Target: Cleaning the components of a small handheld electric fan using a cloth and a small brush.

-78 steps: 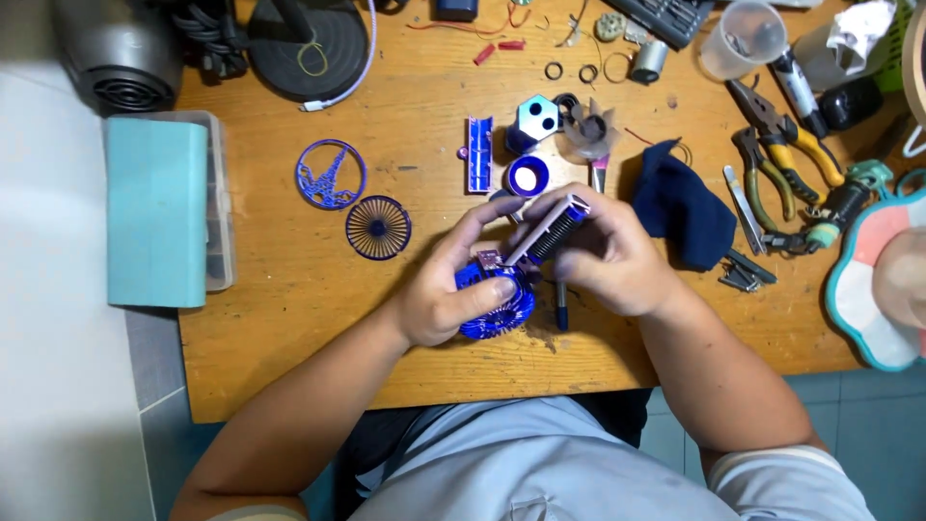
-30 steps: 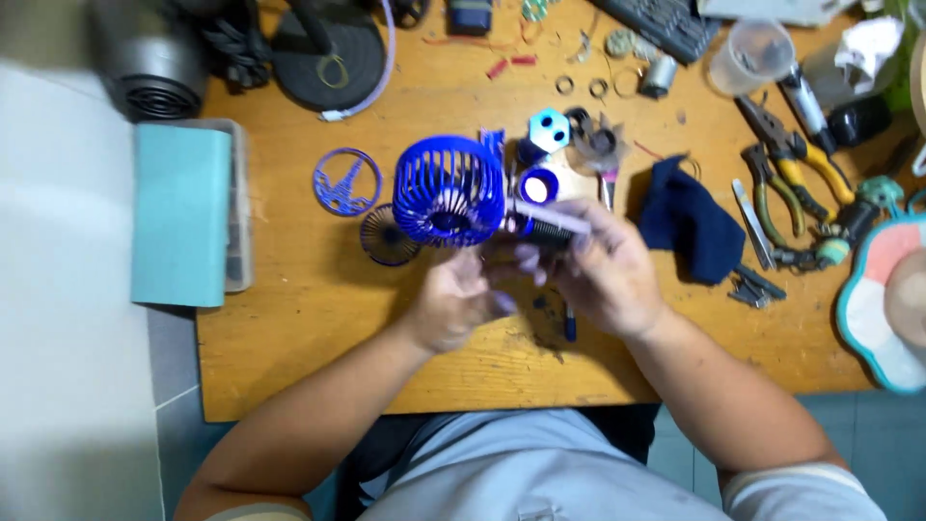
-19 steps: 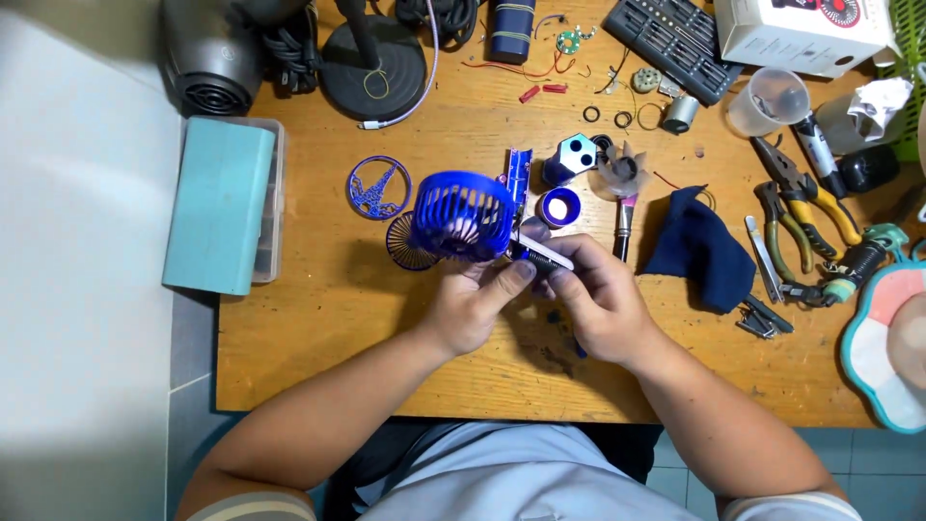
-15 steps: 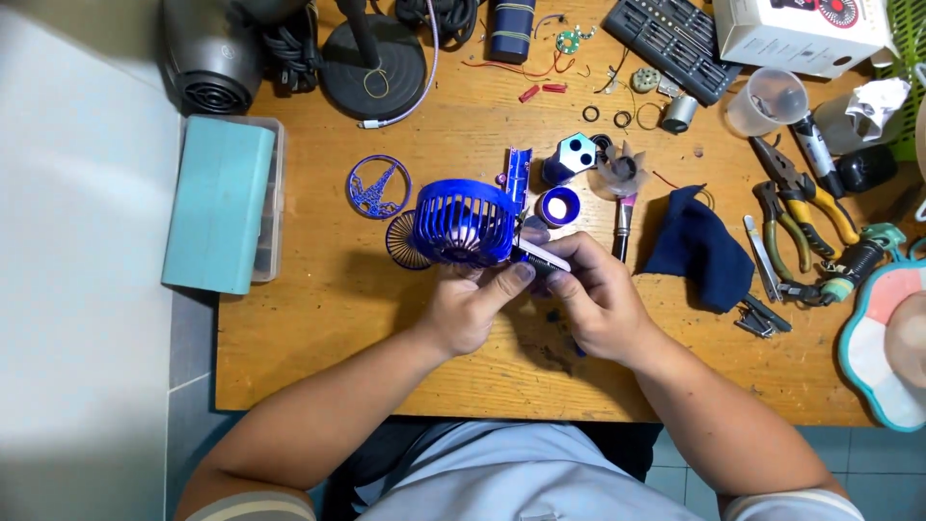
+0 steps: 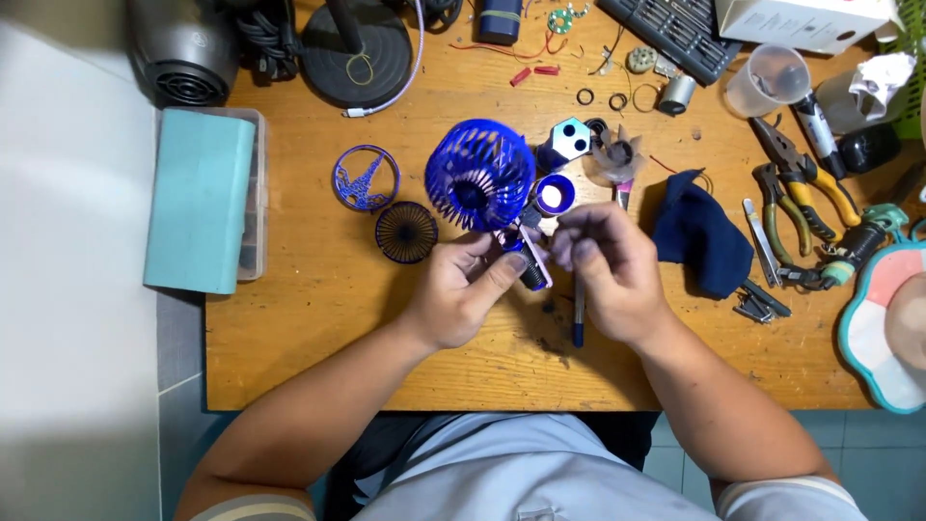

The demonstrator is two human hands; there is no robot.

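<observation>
**Blue fan cage tipped up in the left hand; right fingers off the handle**

Left hand (image 5: 453,299): fingers closed around the short handle stub (image 5: 526,265) of the small blue fan cage (image 5: 479,174); thumb lies along the stub. Cage is held off the table, above the middle of it, open face turned up toward the camera, ribs and dark hub visible.

Right hand (image 5: 612,275): fingers bunched together just beside the stub, tips blurred. Cannot tell whether they pinch a small part or nothing.

Change since half a second ago: then both hands gripped the handle and the cage lay lower, side-on. Now the cage is swung upward and toward the far edge, and the right fingers have come away from the handle. Judgement: the left hand alone now carries the fan, which frees the right hand for fine work at the handle end.

Around the hands:
- dark pen-like tool (image 5: 578,314) on the table under the right hand
- round dark grille (image 5: 405,232) and blue openwork ring (image 5: 365,178), left of the cage
- blue cap with white centre (image 5: 554,194) and translucent fan blade (image 5: 615,154), just behind the cage
- dark blue cloth (image 5: 702,232), right of the hand
- pliers (image 5: 805,188) near the right edge
- teal-lidded box (image 5: 198,198) at the left edge
</observation>
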